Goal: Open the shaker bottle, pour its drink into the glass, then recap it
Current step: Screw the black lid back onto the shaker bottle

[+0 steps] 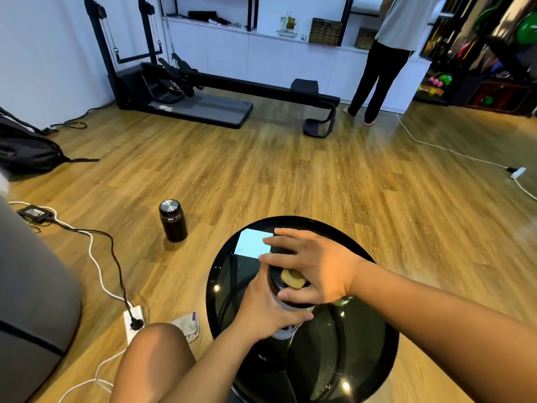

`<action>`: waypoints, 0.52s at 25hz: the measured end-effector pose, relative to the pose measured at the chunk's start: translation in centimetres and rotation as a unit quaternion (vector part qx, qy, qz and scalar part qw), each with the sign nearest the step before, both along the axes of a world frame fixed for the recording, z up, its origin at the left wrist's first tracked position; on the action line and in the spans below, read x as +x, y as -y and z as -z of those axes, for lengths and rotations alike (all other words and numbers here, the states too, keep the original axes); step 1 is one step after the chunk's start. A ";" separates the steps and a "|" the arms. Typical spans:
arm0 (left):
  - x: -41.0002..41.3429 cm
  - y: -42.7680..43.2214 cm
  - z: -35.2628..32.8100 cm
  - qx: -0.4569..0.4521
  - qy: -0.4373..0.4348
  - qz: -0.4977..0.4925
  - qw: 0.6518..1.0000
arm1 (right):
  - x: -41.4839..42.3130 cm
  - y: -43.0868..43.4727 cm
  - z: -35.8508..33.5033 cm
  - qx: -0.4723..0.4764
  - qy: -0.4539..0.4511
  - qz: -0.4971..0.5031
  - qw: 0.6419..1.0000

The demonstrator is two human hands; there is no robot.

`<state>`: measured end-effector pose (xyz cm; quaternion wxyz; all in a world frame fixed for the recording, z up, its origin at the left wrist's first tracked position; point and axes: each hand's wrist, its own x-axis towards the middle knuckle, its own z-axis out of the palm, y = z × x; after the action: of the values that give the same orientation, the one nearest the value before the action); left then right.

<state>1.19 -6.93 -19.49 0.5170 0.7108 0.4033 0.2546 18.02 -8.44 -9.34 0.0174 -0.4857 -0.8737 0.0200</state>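
One shaker bottle (286,330) stands on the round black glass worktop (363,359). The left hand (268,309) wraps its fingers around the bottle's body, just below the right hand (313,267), whose fingers (279,245) clasp the one black lid (290,282) from above. One dark flask (173,220) stands on the floor, well left of both hands.

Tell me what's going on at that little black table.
A seated person holds a shaker bottle upright on the round black glass table. The left hand grips its body; the right hand is spread over the black lid, which is on. No glass is clearly visible. A dark flask stands on the floor.
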 end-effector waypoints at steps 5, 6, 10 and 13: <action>0.4 0.4 0.3 0.002 0.025 -0.021 0.999 | -0.4 0.3 0.7 0.027 -0.064 0.024 0.997; 0.6 0.5 0.5 0.001 0.030 -0.026 0.999 | -0.5 0.3 0.8 0.031 -0.067 0.028 0.997; 0.9 0.5 1.2 -0.003 0.031 -0.039 0.999 | -0.7 0.4 0.9 0.034 -0.074 0.051 0.995; 0.9 0.6 1.0 0.006 0.029 -0.043 0.999 | -0.9 0.6 1.0 0.036 -0.072 0.070 0.994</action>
<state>2.07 -7.49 -20.49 0.5127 0.6883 0.4167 0.2995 17.08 -9.02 -10.32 0.0995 -0.5422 -0.8340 0.0220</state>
